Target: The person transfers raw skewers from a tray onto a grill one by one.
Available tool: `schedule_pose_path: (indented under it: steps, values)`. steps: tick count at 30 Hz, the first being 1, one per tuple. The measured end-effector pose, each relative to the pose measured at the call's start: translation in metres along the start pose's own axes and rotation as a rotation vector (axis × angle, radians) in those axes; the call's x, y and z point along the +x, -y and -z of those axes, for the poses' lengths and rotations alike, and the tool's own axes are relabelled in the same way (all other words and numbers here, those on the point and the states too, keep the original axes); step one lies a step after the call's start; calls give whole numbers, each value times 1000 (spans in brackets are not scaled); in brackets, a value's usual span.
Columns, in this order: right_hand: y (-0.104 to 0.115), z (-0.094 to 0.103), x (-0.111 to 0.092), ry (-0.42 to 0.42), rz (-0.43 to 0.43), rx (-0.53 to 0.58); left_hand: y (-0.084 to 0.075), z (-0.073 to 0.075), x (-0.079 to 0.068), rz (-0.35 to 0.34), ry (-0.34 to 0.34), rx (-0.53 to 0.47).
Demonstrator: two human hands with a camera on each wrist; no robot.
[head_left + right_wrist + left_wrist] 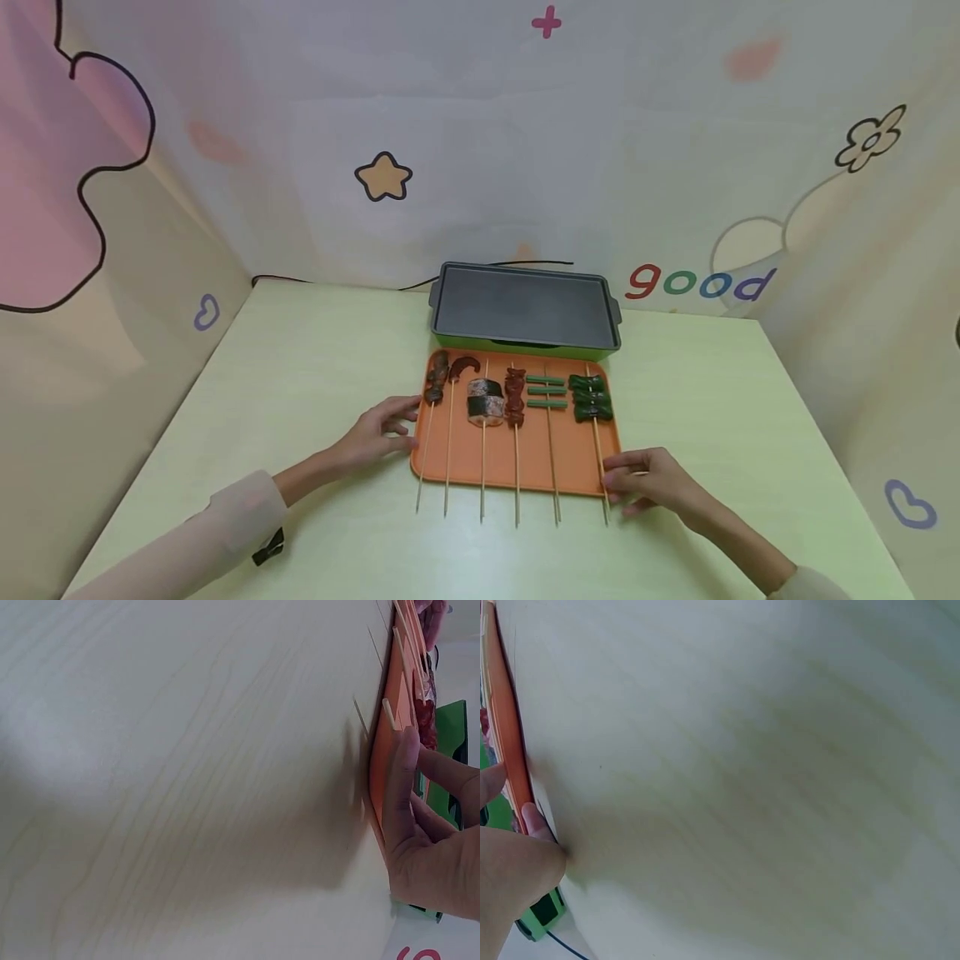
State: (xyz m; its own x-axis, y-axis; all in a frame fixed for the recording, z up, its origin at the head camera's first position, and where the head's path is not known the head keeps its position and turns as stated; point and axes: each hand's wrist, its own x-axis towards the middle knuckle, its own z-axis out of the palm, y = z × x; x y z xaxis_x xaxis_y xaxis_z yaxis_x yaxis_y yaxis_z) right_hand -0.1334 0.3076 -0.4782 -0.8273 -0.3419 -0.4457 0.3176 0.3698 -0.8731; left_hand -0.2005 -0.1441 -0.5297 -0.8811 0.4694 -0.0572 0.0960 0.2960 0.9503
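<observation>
An orange tray lies on the table, bearing several skewers side by side with their sticks over its near edge. My left hand grips the tray's left edge, thumb toward the near corner. At the near right corner my right hand holds the tray, fingers beside the stick of the dark green leafy skewer. From left stand a brown meat skewer, a curled dark red skewer, a black-and-white roll skewer, a reddish meat skewer and a green-stalk skewer.
Right behind the tray stands a green grill box with a flat dark grey plate. A printed cloth hangs behind and along the sides of the pale table. A black cord runs behind the grill.
</observation>
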Motion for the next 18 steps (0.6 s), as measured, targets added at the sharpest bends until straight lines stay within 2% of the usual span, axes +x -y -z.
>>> schedule_pose_path:
  steps: [10,18]
  values:
    - [3,-4,1,7,5,-19,-1,1,-2,-7,-2,10]
    - [1,-3,-1,18,19,-8,-2,2,-2,20,-8,3]
